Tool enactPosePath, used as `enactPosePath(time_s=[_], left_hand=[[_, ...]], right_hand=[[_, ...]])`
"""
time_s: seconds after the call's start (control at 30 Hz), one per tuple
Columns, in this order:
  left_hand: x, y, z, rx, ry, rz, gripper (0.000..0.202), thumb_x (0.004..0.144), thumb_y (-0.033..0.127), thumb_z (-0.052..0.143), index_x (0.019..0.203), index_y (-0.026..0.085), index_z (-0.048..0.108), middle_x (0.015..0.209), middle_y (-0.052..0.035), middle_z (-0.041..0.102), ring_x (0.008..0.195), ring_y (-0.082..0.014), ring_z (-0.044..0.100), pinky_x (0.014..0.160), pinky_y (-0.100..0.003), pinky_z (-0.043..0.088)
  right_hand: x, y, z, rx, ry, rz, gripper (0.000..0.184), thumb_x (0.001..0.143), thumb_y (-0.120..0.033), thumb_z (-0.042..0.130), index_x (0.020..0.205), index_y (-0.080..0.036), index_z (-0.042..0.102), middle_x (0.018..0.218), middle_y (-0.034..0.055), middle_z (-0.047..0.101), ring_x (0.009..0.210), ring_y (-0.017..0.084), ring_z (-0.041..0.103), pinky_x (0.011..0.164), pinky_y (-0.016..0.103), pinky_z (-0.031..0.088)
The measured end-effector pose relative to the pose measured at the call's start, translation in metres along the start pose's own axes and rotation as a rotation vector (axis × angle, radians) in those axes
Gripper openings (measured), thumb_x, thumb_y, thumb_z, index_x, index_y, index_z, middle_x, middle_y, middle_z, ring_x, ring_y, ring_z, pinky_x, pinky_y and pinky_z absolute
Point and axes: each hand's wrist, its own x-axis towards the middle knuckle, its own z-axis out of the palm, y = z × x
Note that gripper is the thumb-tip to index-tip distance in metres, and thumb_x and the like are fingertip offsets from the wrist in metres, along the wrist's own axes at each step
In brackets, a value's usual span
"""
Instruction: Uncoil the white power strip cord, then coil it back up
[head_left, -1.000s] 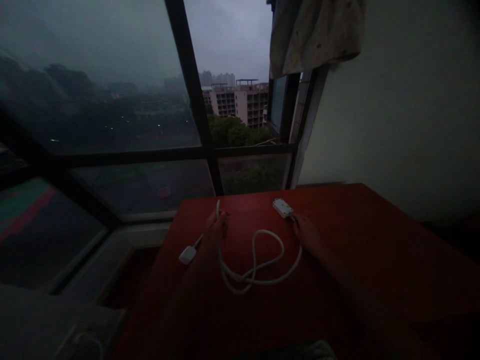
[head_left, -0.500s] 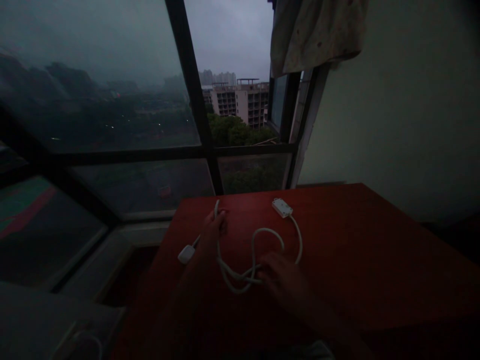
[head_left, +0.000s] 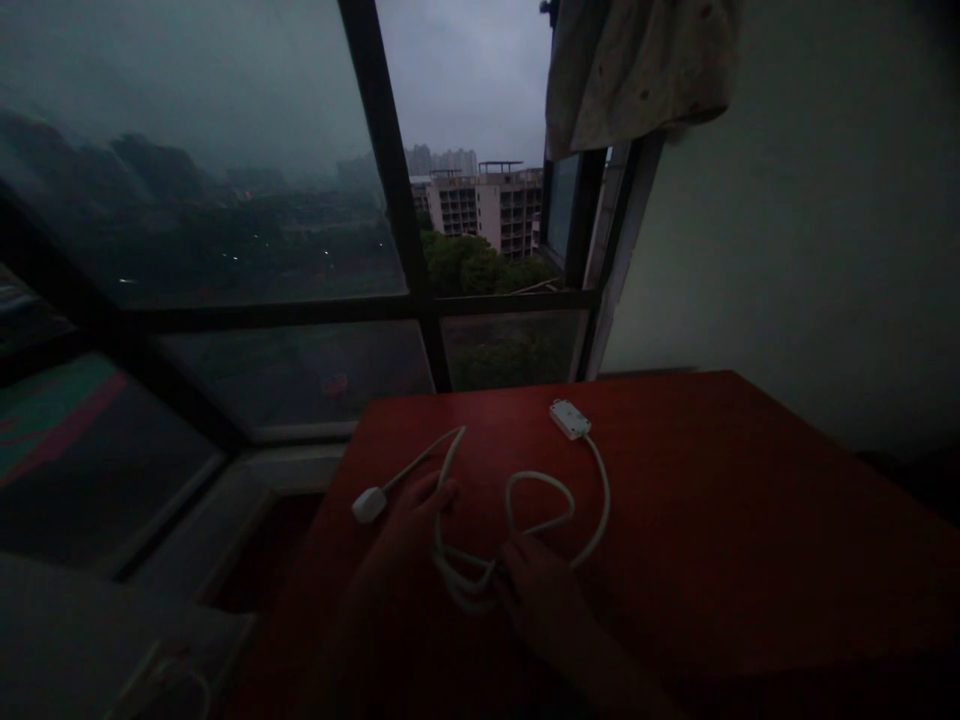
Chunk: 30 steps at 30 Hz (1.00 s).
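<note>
A white cable (head_left: 592, 520) lies in loose loops on a dark red table (head_left: 720, 520). One end carries a small white box (head_left: 569, 419) near the table's far edge, the other a white plug (head_left: 368, 504) at the left edge. My left hand (head_left: 416, 520) rests on the cable just right of the plug, fingers curled on the strand. My right hand (head_left: 536, 580) lies on the crossing of the loops at the near side. The dim light hides the fingers' grip.
A large window with dark frames (head_left: 409, 250) stands behind the table. A cloth (head_left: 637, 70) hangs at the top right beside a pale wall (head_left: 810, 220). A sill (head_left: 285, 465) runs left of the table.
My left hand slid back toward me along the cable, away from the far loop. My right hand left the white box's end and came to the crossed loops near me.
</note>
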Motion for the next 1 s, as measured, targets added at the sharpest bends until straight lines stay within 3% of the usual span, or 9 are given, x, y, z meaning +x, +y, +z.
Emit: enactPosePath(time_s=[0.2,0.33,0.6,0.8,1.0], left_hand=[[-0.027,-0.014,-0.001,0.01,0.018,-0.028,0.031,0.075,0.048,0.064,0.075,0.017,0.069,0.081,-0.0056,0.067,0.081,-0.0205,0.057,0.074,-0.027,0.043],[-0.032,-0.023,0.003,-0.053,0.027,-0.051,0.033,0.081,0.048,0.058,0.07,0.018,0.066,0.07,-0.0028,0.063,0.066,-0.0165,0.055,0.065,-0.025,0.043],[-0.024,-0.019,0.013,-0.096,0.055,-0.012,0.035,0.079,0.05,0.059,0.064,0.018,0.058,0.059,0.0001,0.056,0.054,-0.0142,0.048,0.053,-0.025,0.04],[-0.011,-0.011,0.017,-0.076,0.202,0.084,0.041,0.078,0.053,0.058,0.057,0.018,0.055,0.054,0.0008,0.052,0.051,-0.0121,0.044,0.05,-0.023,0.036],[0.005,-0.002,0.023,-0.323,0.337,0.029,0.034,0.074,0.048,0.063,0.063,0.019,0.05,0.052,0.0057,0.046,0.044,-0.0083,0.042,0.043,-0.019,0.035]], right_hand=[[-0.001,0.0,0.004,0.003,0.005,0.083,0.009,0.088,-0.023,0.052,0.094,-0.022,0.057,0.098,0.0045,0.062,0.089,0.021,0.059,0.077,0.032,0.046],[0.001,-0.001,0.007,-0.05,-0.014,0.116,0.012,0.087,-0.024,0.051,0.096,-0.021,0.058,0.101,0.0065,0.063,0.088,0.023,0.06,0.074,0.033,0.047],[0.001,0.004,0.006,-0.031,0.001,0.085,0.01,0.087,-0.028,0.052,0.092,-0.024,0.059,0.098,0.0027,0.065,0.081,0.018,0.063,0.066,0.026,0.043],[-0.002,0.009,0.006,0.088,-0.024,0.075,0.022,0.095,-0.032,0.042,0.093,-0.026,0.063,0.087,-0.0003,0.071,0.077,0.015,0.066,0.065,0.022,0.04],[-0.005,0.01,-0.001,0.177,-0.011,0.019,0.027,0.096,-0.034,0.038,0.101,-0.029,0.065,0.089,-0.0004,0.073,0.078,0.015,0.068,0.066,0.02,0.042]])
